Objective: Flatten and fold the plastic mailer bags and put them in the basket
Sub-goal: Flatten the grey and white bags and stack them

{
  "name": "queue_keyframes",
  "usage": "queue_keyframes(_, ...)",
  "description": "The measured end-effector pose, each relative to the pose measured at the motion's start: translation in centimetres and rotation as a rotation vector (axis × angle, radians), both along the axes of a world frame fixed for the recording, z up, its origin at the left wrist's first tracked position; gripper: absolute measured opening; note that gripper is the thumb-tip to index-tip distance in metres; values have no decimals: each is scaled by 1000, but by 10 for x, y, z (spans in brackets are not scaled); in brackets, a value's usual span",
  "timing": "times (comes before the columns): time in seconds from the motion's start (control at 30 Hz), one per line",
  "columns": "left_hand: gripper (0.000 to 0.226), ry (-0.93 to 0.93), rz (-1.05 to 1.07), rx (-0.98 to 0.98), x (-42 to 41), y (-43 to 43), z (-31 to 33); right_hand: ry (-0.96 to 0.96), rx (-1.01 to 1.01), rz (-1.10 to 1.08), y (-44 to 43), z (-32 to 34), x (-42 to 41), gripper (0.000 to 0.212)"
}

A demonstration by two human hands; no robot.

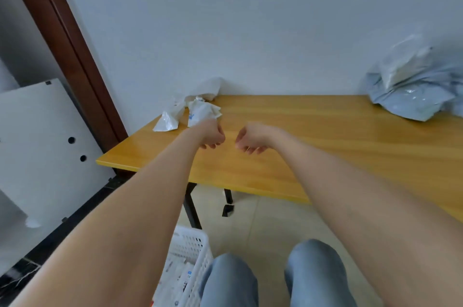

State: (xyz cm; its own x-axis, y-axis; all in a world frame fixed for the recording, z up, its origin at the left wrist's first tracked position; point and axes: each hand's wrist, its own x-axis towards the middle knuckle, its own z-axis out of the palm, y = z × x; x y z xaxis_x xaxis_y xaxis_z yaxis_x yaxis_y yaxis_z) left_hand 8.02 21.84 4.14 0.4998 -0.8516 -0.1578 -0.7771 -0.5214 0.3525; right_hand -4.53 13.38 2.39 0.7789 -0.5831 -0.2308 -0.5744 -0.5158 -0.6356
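Table (325,136), yellow wood, against wall.
- White mailer bags (193,108): crumpled, far left corner; blue printing, too blurred to read. Lie just beyond left hand.
- Grey-blue mailer bags (413,91): heap, far right, well apart from both hands.
- Left hand (212,134), right hand (251,138): near each other over the tabletop, fingers curled under, apparently holding nothing.
- Basket (193,244): white lattice, on floor beside knees; flat printed bags inside, text illegible.

I've got crumpled white plastic mailer bags (191,111) on the far-left corner of the orange wooden table (313,136) — heap of grey-blue plastic mailer bags (413,96) at far right. White plastic lattice basket (193,247) sits on the floor (263,219) before the table, left of the knees (230,271).
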Motion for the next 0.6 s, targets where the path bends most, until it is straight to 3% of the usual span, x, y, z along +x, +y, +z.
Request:
queue_keyframes(0.17,25,-205,-120,-84,-41,-63,1,-38,-155,-183,-51,7,-39,31)
queue_keyframes(0.6,42,-174,-386,-186,-142,-224,-22,-59,-282,-562,-163,-5,-142,28)
